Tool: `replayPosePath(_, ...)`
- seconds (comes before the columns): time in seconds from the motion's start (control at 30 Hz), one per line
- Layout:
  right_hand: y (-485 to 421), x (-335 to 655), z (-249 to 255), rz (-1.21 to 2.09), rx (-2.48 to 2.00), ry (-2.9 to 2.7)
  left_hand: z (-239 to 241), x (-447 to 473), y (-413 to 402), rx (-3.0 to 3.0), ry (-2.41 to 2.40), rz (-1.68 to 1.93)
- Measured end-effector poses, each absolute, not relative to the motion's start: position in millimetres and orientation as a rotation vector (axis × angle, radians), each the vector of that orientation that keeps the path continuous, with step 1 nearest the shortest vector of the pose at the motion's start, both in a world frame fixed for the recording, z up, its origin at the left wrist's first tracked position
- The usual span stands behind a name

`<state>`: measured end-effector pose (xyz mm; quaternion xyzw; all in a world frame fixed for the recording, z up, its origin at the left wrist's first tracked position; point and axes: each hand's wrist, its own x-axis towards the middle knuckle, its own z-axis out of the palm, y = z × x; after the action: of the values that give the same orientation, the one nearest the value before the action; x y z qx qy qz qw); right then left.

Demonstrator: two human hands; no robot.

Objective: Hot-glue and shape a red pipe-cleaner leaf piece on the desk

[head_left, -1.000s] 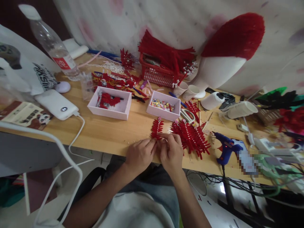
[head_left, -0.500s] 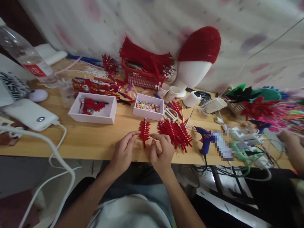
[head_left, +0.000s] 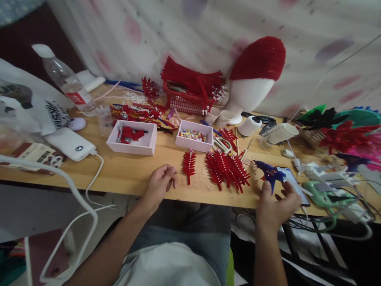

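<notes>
A red fuzzy feather-shaped piece (head_left: 188,167) with a row of pearls and a small round bead at its top lies on the wooden table. Just left of it, my left hand (head_left: 160,183) hovers with its fingers curled and thumb against them; nothing shows in it. My right hand (head_left: 276,204) is at the blue hot glue gun (head_left: 271,173), thumb and fingers spread on either side of the handle. The glue gun still lies on the table. Several similar red pieces (head_left: 226,169) are piled between the single piece and the glue gun.
Behind stand a box of beads (head_left: 194,137), a box of red pieces (head_left: 132,139), scissors (head_left: 222,145) and a red basket (head_left: 186,102). A foam head with a red cap (head_left: 258,61) stands farther back. Right of the glue gun are a phone (head_left: 293,184) and tangled cables.
My right hand has left the single red piece and moved right to the glue gun. My left hand has drawn slightly away from the piece and curled. The view has shifted left.
</notes>
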<state>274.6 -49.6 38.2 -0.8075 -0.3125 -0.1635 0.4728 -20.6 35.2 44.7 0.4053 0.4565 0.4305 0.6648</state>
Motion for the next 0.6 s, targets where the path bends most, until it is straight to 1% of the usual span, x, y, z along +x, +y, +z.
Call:
replayPosePath(0.07,-47,293,35,-0.384,-2.075,-0.795,45,-21,37,0.91,1.027,0.985)
replayPosePath(0.23,-35,303,30,-0.373,-2.122,-0.658,42,-23,34,0.942,1.039,0.978)
replayPosePath(0.33,-31,310,26,-0.281,-2.218,-0.632,40,-25,32,1.015,1.068,0.961)
replayPosePath(0.47,-30,325,27,-0.161,-2.247,-0.759,39,-26,32,1.097,1.134,0.975)
replayPosePath(0.6,-39,318,40,-0.281,-2.134,-0.736,39,-25,35,1.202,1.151,1.028)
